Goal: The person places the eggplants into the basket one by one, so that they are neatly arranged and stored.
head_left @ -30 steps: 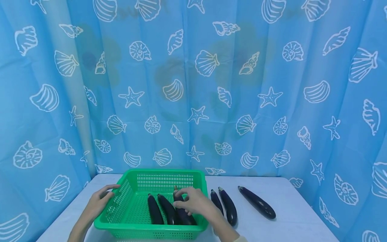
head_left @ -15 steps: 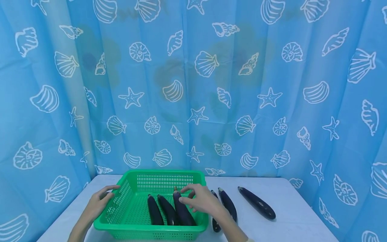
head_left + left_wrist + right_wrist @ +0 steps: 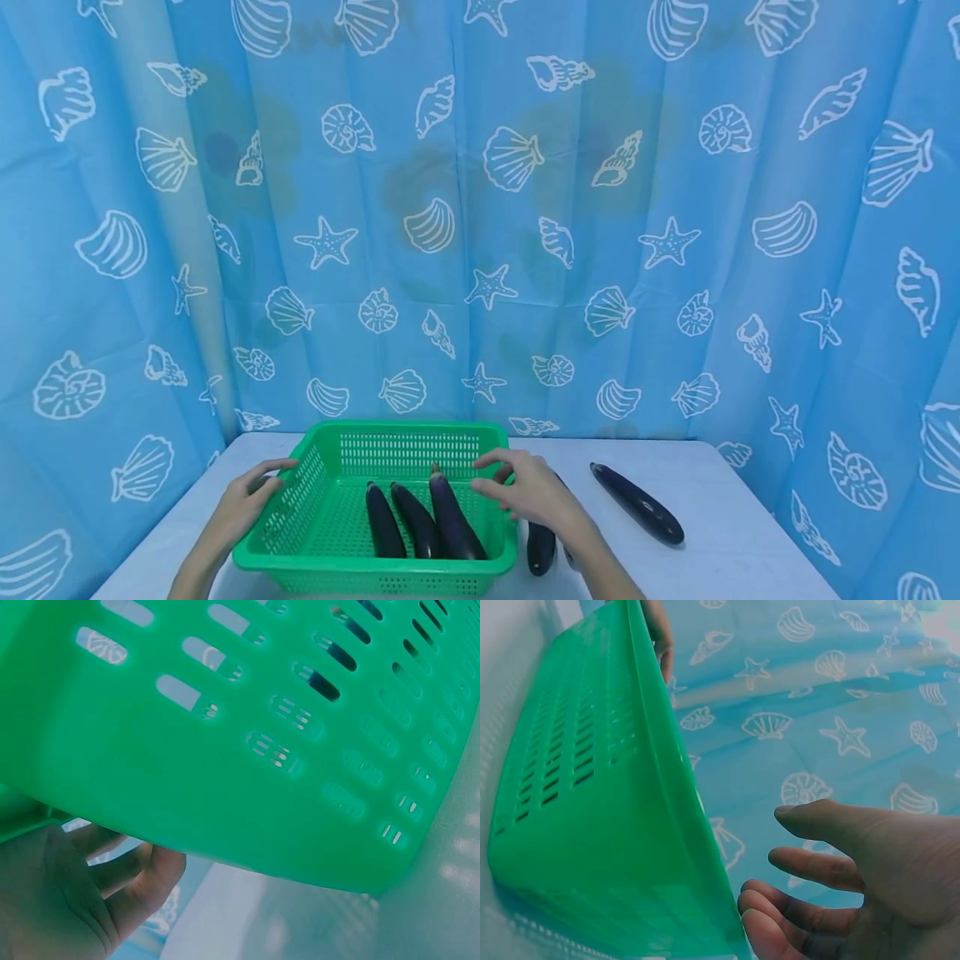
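Green basket, lower left of frame, holding three eggplants. Left hand touching side, grip unclear. Right hand hovering near, fingers apart, holding nothing. Seemingly mid-loading; next move calling for grasping loose eggplant, lower right.

Desk: right in front of the curtain
Basket: sitting on the left half of the desk
In the basket: three eggplants side by side, bunched toward the front right, stems to the back
Just right of the basket: two more eggplants, partly blocked by the right grip and forearm
Farther right: a lone eggplant, lying slanted on the desk, well apart from the basket
Left grip: at the basket's left rim
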Tool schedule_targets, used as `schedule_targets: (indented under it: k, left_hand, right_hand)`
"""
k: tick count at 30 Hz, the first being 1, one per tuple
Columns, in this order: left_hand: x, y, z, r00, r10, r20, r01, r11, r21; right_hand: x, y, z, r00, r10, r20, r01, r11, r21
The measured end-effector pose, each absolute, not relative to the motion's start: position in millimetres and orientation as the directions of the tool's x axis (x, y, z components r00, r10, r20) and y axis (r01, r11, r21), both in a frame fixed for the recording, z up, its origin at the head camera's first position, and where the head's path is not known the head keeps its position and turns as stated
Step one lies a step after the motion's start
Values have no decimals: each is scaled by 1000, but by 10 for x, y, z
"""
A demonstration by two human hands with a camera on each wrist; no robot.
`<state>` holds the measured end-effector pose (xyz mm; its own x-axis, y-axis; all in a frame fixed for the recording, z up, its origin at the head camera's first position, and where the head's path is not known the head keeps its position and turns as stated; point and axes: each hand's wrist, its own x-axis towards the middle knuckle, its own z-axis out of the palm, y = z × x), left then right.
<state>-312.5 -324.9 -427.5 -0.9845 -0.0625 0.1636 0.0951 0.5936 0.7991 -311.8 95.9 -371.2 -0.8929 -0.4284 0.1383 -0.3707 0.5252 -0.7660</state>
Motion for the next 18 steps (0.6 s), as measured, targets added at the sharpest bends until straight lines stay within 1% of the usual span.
schedule_targets:
  k: [13,18]
  left_hand:
    - [-3125,-3238,-4263,-985,-66,157,88,592,801]
    - [-3133,-3245,-4266,-985,-64,159,90,595,798]
  right_hand:
    - [-3168,1209,-3809,-913,-380,149,-350,542,-764]
    - [-3195,1319,-3871,-929,-340,144,-323,559,-763]
